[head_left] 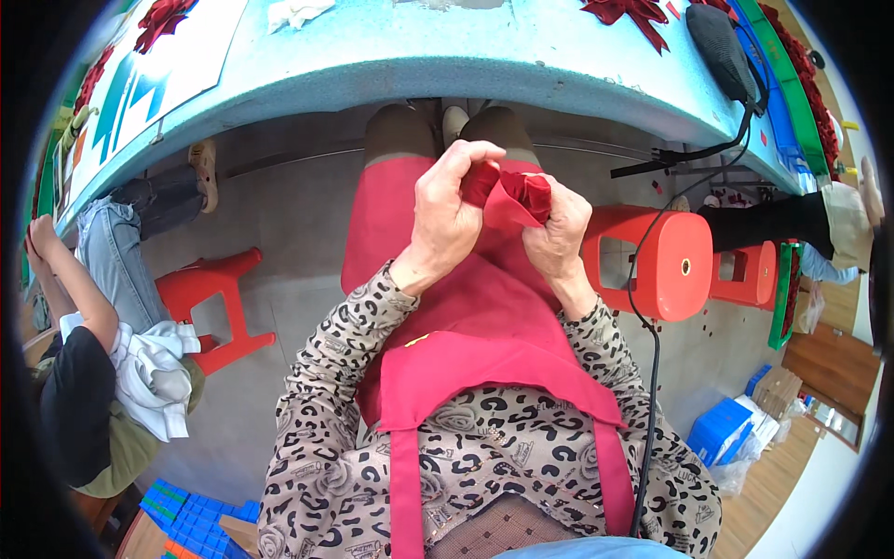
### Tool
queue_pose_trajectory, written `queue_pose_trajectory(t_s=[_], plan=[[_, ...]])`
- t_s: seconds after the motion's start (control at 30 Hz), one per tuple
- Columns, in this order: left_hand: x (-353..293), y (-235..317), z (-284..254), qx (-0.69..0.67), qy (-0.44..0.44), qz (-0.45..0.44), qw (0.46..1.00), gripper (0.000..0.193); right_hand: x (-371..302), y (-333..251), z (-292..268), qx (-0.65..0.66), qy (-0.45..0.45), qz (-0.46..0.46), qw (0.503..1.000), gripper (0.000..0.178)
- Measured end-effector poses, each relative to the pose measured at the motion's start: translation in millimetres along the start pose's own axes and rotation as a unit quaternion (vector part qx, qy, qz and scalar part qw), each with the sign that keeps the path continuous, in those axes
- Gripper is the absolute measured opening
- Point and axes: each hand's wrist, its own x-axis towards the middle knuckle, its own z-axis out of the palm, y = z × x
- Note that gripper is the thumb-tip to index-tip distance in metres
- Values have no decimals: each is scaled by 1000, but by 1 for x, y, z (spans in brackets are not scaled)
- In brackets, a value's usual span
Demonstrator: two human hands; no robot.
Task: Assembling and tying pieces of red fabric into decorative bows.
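Note:
Above my lap, both hands are closed on a piece of dark red satin-like ribbon, which is folded and gathered between them. My left hand grips one part with bent fingers, its thumb side toward the other hand. My right hand pinches the folded loop near its thumb. Parts of the cloth are hidden behind the fingers. Beneath the hands lies my pinkish-red apron. On the table ahead, a red ribbon bow sits at the right and another red bow at the left.
The light blue table has its edge beyond my knees. A black pouch with a strap hangs over its right side. Red stools stand right and left. A black cable runs beside my right arm. A person sits at left.

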Motion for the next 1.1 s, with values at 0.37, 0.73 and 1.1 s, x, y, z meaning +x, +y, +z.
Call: queue_pose_trajectory(t_s=[0.37,0.73,1.1], plan=[[-6,6,22,-60,-29,102,993,31,-5,6,-28,71,-39,46,996,29],[-15,20,35,-25,-2,-15,1000,27,-12,9,-27,240,-29,247,938,31],[12,30,56,-372,-26,-230,899,26,9,16,-51,-42,45,-114,992,38]])
